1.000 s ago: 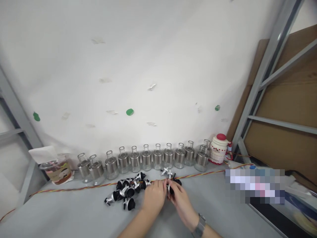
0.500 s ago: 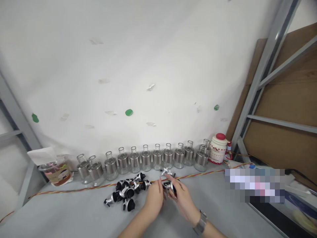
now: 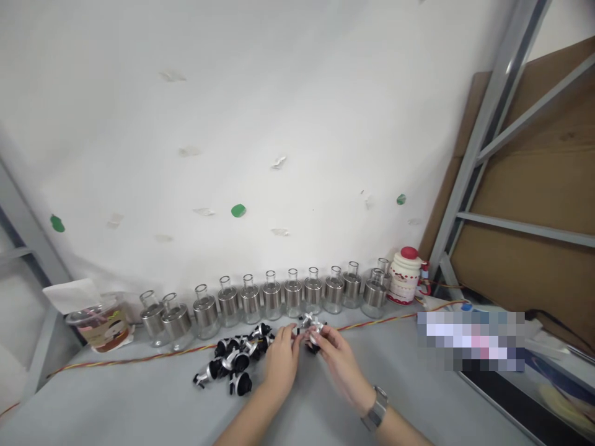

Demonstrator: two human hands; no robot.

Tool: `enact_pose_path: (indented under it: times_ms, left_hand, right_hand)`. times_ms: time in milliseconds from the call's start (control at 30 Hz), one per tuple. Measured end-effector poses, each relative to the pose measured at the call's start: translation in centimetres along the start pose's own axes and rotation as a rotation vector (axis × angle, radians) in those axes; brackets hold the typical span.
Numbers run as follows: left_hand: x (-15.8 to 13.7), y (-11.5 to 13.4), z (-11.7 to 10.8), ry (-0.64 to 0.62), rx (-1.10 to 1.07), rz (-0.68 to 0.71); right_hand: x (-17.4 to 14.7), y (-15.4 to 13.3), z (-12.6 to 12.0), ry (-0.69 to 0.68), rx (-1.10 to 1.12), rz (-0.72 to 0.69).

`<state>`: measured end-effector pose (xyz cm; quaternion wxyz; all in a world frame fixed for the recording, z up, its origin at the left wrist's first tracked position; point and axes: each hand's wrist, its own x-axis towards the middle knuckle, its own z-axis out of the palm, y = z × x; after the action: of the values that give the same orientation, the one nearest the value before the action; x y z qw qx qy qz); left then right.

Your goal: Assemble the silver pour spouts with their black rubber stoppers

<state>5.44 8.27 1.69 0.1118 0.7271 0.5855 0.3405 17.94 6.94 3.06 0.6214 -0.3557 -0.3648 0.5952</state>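
A grey tabletop (image 3: pixel 139 409) and what rests on it. Along the wall edge stand glass bottles (image 3: pixel 272 297) with metal sleeves, upright in a near-straight row. At the row's left end sits a labelled plastic tub (image 3: pixel 105 329); at its right, a cream jar (image 3: pixel 402 279) with a red lid. A twisted cord (image 3: pixel 130 361) (red and yellow strands) crosses in front; silver-and-black stopper fittings (image 3: pixel 240 384) lie heaped near the centre.

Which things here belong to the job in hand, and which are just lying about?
Seemingly in the job:
- silver-and-black fitting, held in the right hand
- similar fittings, heaped beside the left hand
- glass bottles, possibly; untouched

Seemingly just lying about:
- red-lidded jar
- plastic cup
- twisted cable
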Motion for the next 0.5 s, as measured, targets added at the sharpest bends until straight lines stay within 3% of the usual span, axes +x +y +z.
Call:
enact_pose_path:
  times_ms: [167,500]
  left_hand:
    - [-1.1,1.8,-1.3,-0.009,-0.005,0.076]
    - [-2.0,3.0,-0.6,-0.047,-0.028,0.089]
  right_hand:
    - [-0.2,-0.4,-0.2,0.019,0.036,0.027]
    - [-0.3,0.7,-0.6,0.070,0.118,0.125]
